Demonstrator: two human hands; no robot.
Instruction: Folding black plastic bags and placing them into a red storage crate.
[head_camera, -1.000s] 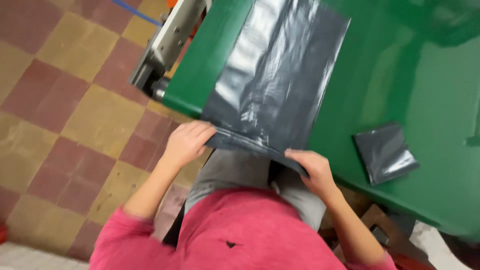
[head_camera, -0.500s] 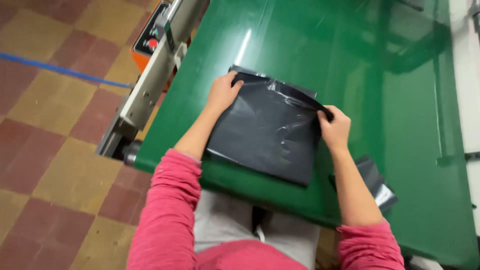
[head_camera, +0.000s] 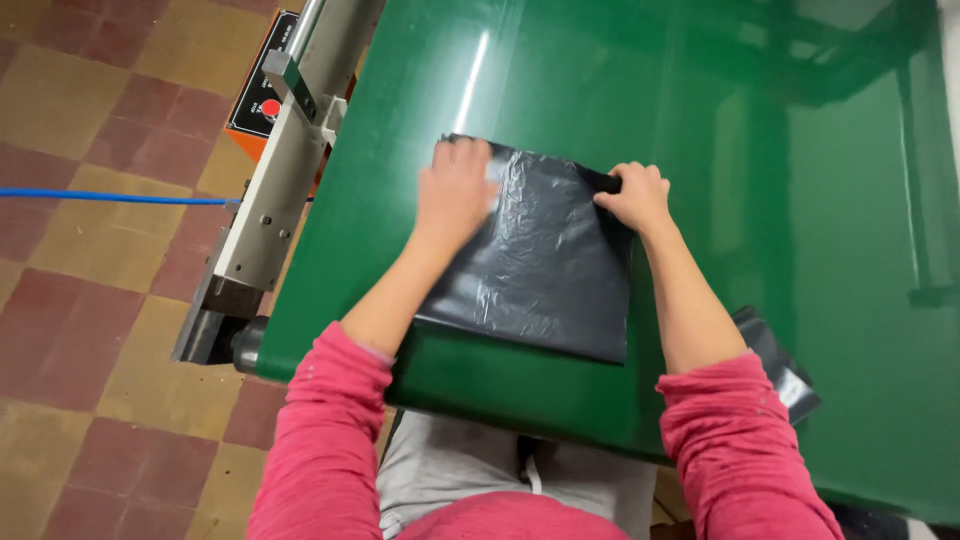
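Floor (head_camera: 90, 90) of red and yellow tiles lay at far left, crossed by a blue cable (head_camera: 110, 197). Machine frame (head_camera: 280, 170) in grey metal, with an orange panel, ran along the green table (head_camera: 800, 250). Left hand (head_camera: 455, 190) lay flat, fingers spread open, pressing the far left part of the black plastic bag (head_camera: 540, 270), which lay folded on the table's near part. Right hand (head_camera: 632, 196) was curled shut on the bag's far right corner. Second folded black bag (head_camera: 780, 365) lay near the right forearm.
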